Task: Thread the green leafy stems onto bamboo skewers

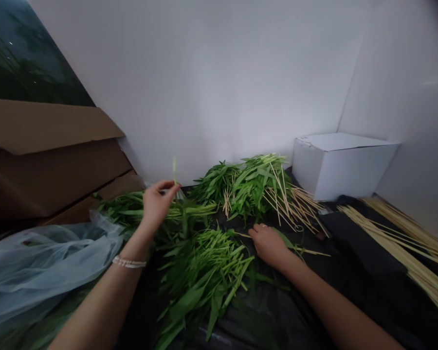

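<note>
My left hand (158,204) is closed in a pinch, with a leafy green stem (174,170) between thumb and fingers. Its cut end points up, and its blurred leaves hang below. Lower and to the right, my right hand (270,244) is curled over a thin bamboo skewer (316,252); one end shows left of the fingers, the other right of the wrist. A green leaf (286,239) lies against that hand's far side. Between my forearms is a pile of leafy greens (208,277) with long narrow leaves. My right palm hides the skewer's middle.
Bundled greens (251,187) with skewers (295,204) lie at the back by the wall. More greens (127,209) lie left beside a clear plastic bag (54,262) and a cardboard box (51,170). Right are a white box (350,163), a black block (361,243) and long sticks (397,248).
</note>
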Tool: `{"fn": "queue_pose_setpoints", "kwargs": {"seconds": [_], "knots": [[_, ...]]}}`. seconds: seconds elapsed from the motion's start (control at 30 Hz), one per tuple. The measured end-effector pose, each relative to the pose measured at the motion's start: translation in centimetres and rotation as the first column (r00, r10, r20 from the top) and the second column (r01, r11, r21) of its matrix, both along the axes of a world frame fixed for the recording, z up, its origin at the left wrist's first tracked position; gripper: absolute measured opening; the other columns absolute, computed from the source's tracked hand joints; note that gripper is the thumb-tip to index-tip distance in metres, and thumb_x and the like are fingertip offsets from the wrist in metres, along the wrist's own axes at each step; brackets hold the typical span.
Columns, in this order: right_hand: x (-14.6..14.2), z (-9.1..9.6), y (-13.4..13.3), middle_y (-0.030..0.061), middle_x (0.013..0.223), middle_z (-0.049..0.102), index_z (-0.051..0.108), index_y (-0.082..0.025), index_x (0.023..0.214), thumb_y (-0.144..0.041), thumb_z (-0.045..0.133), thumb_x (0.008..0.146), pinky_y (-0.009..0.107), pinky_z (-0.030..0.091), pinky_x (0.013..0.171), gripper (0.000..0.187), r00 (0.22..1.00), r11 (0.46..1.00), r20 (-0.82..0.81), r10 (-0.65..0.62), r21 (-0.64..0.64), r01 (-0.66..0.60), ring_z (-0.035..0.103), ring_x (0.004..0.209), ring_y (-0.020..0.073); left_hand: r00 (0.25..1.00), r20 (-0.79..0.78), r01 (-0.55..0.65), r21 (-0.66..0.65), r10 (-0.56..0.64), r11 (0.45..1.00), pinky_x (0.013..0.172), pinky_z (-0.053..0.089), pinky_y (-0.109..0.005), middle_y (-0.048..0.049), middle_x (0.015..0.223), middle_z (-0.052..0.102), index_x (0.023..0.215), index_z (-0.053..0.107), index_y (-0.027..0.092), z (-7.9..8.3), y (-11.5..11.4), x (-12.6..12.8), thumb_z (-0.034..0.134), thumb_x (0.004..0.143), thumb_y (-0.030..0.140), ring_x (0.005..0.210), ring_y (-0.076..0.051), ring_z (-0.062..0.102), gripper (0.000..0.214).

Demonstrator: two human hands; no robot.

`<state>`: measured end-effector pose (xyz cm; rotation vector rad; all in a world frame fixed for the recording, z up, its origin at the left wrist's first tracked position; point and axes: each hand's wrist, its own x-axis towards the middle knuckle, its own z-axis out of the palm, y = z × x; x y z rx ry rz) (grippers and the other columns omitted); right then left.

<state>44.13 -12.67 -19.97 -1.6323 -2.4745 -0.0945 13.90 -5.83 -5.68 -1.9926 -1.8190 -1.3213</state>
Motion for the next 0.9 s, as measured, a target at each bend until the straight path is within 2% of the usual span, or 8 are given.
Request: {"fn": "queue_pose_setpoints", "kwargs": {"seconds": [0.1, 0.2, 0.3, 0.4, 0.53, 0.73, 0.8, 0.9], "knots": [[0.0, 0.1, 0.0, 0.0092, 0.093, 0.062, 0.063, -0.016, 0.089, -0.014, 0.043, 0.092, 0.03, 0.039, 0.078, 0.02, 0.993, 0.999, -0.114, 0.022, 0.052, -0.016, 0.056, 0.092, 0.0209, 0.978, 0.206, -0.021, 0.283, -0.039, 0.959, 0.077, 0.052, -0.033, -0.0047, 0.097, 0.072, 0.104, 0.066, 0.02, 3.1, -1.9, 1.9, 0.053, 0.086, 0.046, 0.088, -0.02, 0.066, 0.034], [-0.5, 0.3, -0.1, 0.0068, 0.091, 0.063, 0.064, -0.017, 0.09, -0.022, 0.045, 0.095, 0.03, 0.041, 0.083, 0.02, 0.902, 0.991, -0.417, 0.114, 0.117, -0.071, 0.056, 0.092, 0.019, 0.99, 0.061, 0.097, 0.347, -0.126, 0.933, 0.078, 0.052, -0.036, -0.0037, 0.092, 0.072, 0.096, 0.067, 0.023, 2.1, -4.7, 5.2, 0.056, 0.087, 0.044, 0.086, -0.02, 0.066, 0.025], [-1.4, 0.4, -0.3, 0.0034, 0.086, 0.064, 0.065, -0.019, 0.098, -0.033, 0.058, 0.088, 0.028, 0.045, 0.074, 0.019, 0.598, 0.984, -0.785, 0.164, 0.085, -0.157, 0.058, 0.079, 0.0162, 0.882, -0.391, 0.392, 0.296, -0.264, 0.871, 0.085, 0.045, -0.037, 0.0001, 0.086, 0.074, 0.091, 0.07, 0.026, -2.0, -7.1, 8.3, 0.061, 0.088, 0.032, 0.09, -0.019, 0.065, 0.012], [-2.4, 0.4, -0.5, 0.0014, 0.08, 0.065, 0.063, -0.02, 0.11, -0.043, 0.066, 0.08, 0.027, 0.047, 0.062, 0.038, 0.234, 0.954, -0.972, 0.008, -0.063, -0.293, 0.058, 0.067, 0.0148, 0.722, -0.616, 0.554, 0.242, -0.315, 0.797, 0.084, 0.039, -0.037, 0.0001, 0.092, 0.075, 0.105, 0.068, 0.026, -5.9, -8.0, 9.7, 0.059, 0.09, 0.02, 0.096, -0.018, 0.064, 0.018], [-3.3, 0.5, -0.9, 0.0019, 0.077, 0.066, 0.067, -0.019, 0.104, -0.049, 0.065, 0.078, 0.027, 0.047, 0.056, 0.04, -0.009, 0.91, -0.99, -0.143, -0.128, -0.394, 0.058, 0.063, 0.0146, 0.676, -0.651, 0.609, 0.227, -0.347, 0.76, 0.085, 0.037, -0.036, -0.0028, 0.098, 0.074, 0.115, 0.063, 0.021, -8.2, -7.7, 9.7, 0.056, 0.092, 0.018, 0.101, -0.018, 0.062, 0.025], [-3.8, 0.7, -1.5, 0.0007, 0.068, 0.065, 0.069, -0.019, 0.09, -0.049, 0.07, 0.075, 0.027, 0.046, 0.052, 0.034, -0.116, 0.93, -0.978, -0.176, -0.126, -0.344, 0.056, 0.055, 0.0131, 0.652, -0.66, 0.622, 0.186, -0.373, 0.76, 0.085, 0.039, -0.035, -0.0034, 0.102, 0.073, 0.12, 0.061, 0.021, -9.2, -7.4, 9.3, 0.053, 0.093, 0.017, 0.104, -0.018, 0.06, 0.029], [-3.5, 0.7, -1.3, 0.0011, 0.068, 0.066, 0.07, -0.019, 0.085, -0.049, 0.072, 0.073, 0.027, 0.046, 0.052, 0.033, -0.17, 0.934, -0.962, -0.216, -0.152, -0.324, 0.057, 0.055, 0.0132, 0.685, -0.632, 0.592, 0.194, -0.362, 0.782, 0.086, 0.039, -0.035, -0.0031, 0.104, 0.073, 0.122, 0.06, 0.023, -9.5, -7.3, 8.9, 0.056, 0.092, 0.019, 0.105, -0.018, 0.06, 0.03], [-2.6, 0.6, -0.6, 0.0033, 0.073, 0.07, 0.07, -0.018, 0.085, -0.046, 0.076, 0.069, 0.025, 0.046, 0.055, 0.032, -0.318, 0.93, -0.9, -0.297, -0.196, -0.312, 0.061, 0.061, 0.0138, 0.845, -0.462, 0.436, 0.304, -0.269, 0.847, 0.088, 0.041, -0.037, -0.0046, 0.103, 0.073, 0.12, 0.061, 0.023, -9.5, -6.9, 7.4, 0.063, 0.087, 0.021, 0.102, -0.02, 0.061, 0.033]]}}
